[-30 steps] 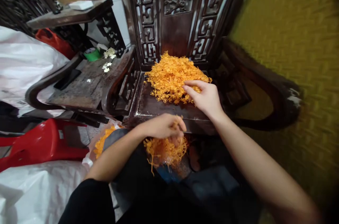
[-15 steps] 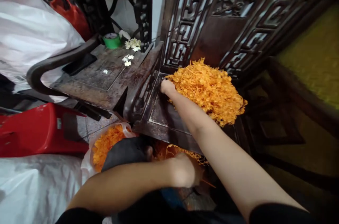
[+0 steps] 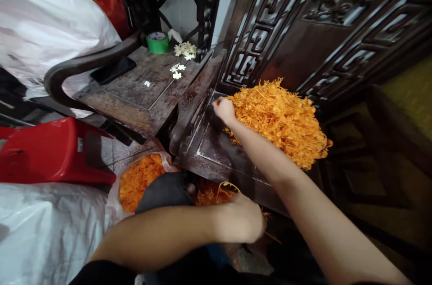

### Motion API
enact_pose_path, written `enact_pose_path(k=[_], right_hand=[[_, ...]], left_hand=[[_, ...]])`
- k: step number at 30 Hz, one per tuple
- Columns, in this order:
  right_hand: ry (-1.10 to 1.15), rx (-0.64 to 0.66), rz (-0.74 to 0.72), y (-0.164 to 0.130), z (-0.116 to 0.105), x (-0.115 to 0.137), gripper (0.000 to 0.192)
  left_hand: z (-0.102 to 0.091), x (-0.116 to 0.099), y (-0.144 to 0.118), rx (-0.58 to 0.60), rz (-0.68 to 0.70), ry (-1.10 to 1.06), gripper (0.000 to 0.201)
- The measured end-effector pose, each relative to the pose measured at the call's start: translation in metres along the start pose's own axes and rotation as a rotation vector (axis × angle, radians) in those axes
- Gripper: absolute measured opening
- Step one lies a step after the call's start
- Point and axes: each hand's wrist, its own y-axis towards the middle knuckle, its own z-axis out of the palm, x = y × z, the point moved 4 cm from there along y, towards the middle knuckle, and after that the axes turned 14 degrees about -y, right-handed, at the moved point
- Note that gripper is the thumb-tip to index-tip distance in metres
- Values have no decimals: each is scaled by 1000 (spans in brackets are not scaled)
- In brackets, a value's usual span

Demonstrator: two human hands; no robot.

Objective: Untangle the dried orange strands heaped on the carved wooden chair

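A heap of orange, stringy, flower-like strands (image 3: 280, 123) lies on a dark carved wooden chair seat (image 3: 216, 145). At the heap's left edge is my right hand (image 3: 225, 110), its fingers closed in a pinch with a small orange bit at their tips; what exactly they hold is hard to make out. Lower down, in front of the seat, my left hand (image 3: 241, 218) is curled closed and slightly blurred. Orange strands stick out above and beyond it, and its fingers are mostly hidden. More orange strands (image 3: 211, 193) show just behind my left hand.
Left of my knee (image 3: 164, 193) stands a plastic bag of orange strands (image 3: 140, 181). A red stool (image 3: 50, 150) and white sacks (image 3: 43, 231) are farther left. The neighbouring chair carries green tape (image 3: 158, 43), a phone (image 3: 113, 70) and white blossoms (image 3: 185, 50).
The view has shifted, so the furniture appears farther right. My right hand stays at the left edge of the heap, fingers now showing more clearly. My left hand stays low before the seat.
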Motion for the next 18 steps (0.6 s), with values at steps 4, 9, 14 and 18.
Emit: enact_pose_path(k=[4, 9, 14, 18], right_hand=[[326, -18, -17, -47, -60, -38, 47], [770, -68, 47, -136, -140, -116, 39], [740, -305, 3, -227, -189, -161, 38], [480, -427, -219, -279, -202, -161, 42]], left_hand=[[-63, -14, -35, -41, 28, -32, 40], [-143, -19, -53, -620, 343, -867, 58], [-171, -22, -44, -840, 574, -1536, 67], [-172, -25, -27, -898, 697, -1767, 61]])
